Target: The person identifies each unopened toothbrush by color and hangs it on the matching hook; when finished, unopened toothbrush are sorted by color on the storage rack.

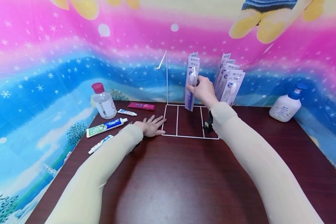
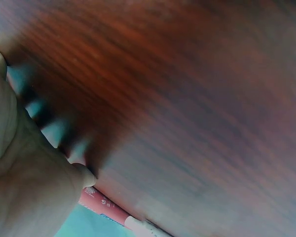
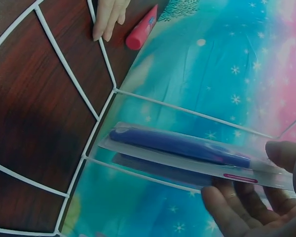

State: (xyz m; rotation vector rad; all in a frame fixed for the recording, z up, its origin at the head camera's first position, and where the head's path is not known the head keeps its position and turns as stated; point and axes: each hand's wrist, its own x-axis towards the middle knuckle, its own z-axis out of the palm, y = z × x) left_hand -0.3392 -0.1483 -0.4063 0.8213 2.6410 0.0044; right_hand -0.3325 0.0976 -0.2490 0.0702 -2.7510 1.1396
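Observation:
A white wire display rack (image 1: 177, 124) has its gridded base on the table and upright wires behind. My left hand (image 1: 151, 126) lies with fingers spread, fingertips on the left edge of that base. Packaged toothbrushes (image 1: 191, 90) hang in a stack near the rack's middle. With thumb and fingers, my right hand (image 1: 203, 90) holds a packaged toothbrush (image 3: 187, 145) there; its purple handle shows through the clear wrapper. Another stack of packaged toothbrushes (image 1: 231, 88) hangs farther right, partly behind my right wrist. An upright wire with a bare hook (image 1: 161, 60) stands at the left.
Left on the table are a clear bottle with a red cap (image 1: 105, 104), a red tube (image 1: 141, 106), a small white tube (image 1: 127, 112), a green-blue toothpaste tube (image 1: 106, 127) and another white tube (image 1: 100, 144). A white pump bottle (image 1: 285, 107) stands at the right. A patterned cloth (image 1: 128, 71) hangs behind.

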